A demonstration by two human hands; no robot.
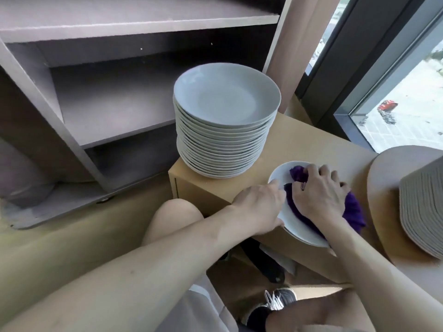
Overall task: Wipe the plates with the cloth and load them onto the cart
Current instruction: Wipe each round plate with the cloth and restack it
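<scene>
A single white plate (296, 227) lies on the wooden bench (311, 140) near its front edge. My left hand (260, 207) grips the plate's left rim. My right hand (320, 191) presses a bunched purple cloth (353, 213) onto the plate's face, fingers curled over the fabric. A tall stack of white plates (224, 123) stands on the bench's left end, behind the hands. The grey cart (107, 75) with open shelves stands to the left.
Another stack of ribbed plates (423, 209) sits on a round wooden board (383, 178) at the right. A window (402, 92) runs behind the bench. My knees and a shoe (280, 299) are below the bench edge.
</scene>
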